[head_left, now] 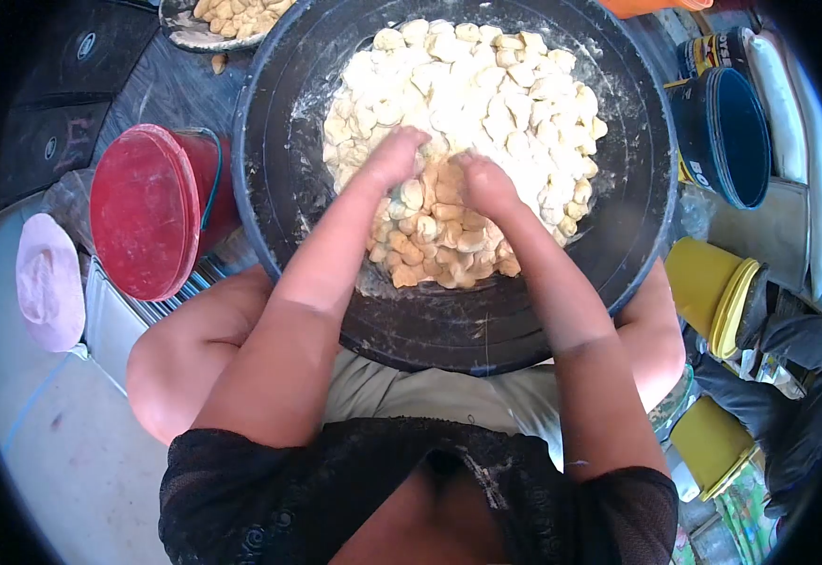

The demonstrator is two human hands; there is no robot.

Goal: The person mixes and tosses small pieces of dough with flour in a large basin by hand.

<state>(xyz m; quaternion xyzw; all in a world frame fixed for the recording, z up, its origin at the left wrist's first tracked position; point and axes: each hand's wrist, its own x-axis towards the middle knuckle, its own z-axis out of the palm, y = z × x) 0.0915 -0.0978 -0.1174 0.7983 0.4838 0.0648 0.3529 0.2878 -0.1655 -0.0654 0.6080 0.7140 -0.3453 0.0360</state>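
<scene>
A wide black round tub (pixel 274 113) rests across my lap. In it lies a broad heap of small, pale, floury lumps that look like dough pieces (pixel 515 118); those nearest me look browner in the shade. My left hand (pixel 399 155) is curled into the left middle of the heap, its fingertips partly hidden among the pieces. Just to its right, my right hand (pixel 488 185) is curled into the same heap, thumb side toward the left hand. A few dough pieces show in the narrow gap between both hands.
A red lidded bucket (pixel 143 212) stands left of the tub, beside a pink hat-like item (pixel 50 282). Behind is a bowl (pixel 180 33) of similar lumps. To the right are a dark blue bucket (pixel 741 141) and yellow buckets (pixel 703 282). My knees flank the tub.
</scene>
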